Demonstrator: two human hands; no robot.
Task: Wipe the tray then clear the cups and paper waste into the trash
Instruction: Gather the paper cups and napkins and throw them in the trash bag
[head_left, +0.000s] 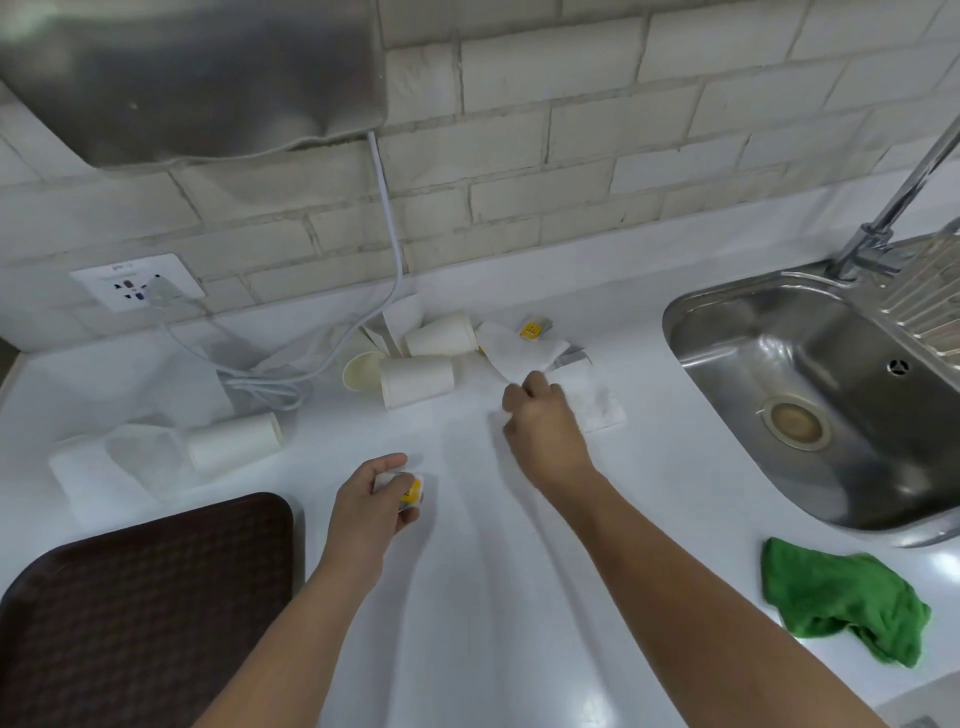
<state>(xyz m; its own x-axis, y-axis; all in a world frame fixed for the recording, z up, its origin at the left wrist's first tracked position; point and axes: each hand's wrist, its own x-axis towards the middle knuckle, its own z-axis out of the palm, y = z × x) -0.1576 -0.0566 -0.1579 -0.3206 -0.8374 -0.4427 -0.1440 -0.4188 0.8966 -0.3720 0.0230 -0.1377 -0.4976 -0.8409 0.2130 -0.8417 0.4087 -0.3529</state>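
Observation:
A dark brown tray (140, 597) lies at the counter's front left. Several white paper cups lie tipped over near the wall, one (418, 382) in front and another (441, 338) behind it. A further cup (234, 441) rests beside a clear plastic wrapper (130, 462). White paper napkins (519, 353) and a yellow-labelled packet (532, 331) lie among the cups. My left hand (374, 499) is closed around small white and yellow packets. My right hand (543, 421) pinches a white paper piece on the counter.
A green cloth (841, 597) lies crumpled at the front right. A steel sink (810, 395) with a tap (893, 208) fills the right side. A white cable (389, 223) runs down the tiled wall from a steel appliance (192, 78) toward a wall socket (137, 283).

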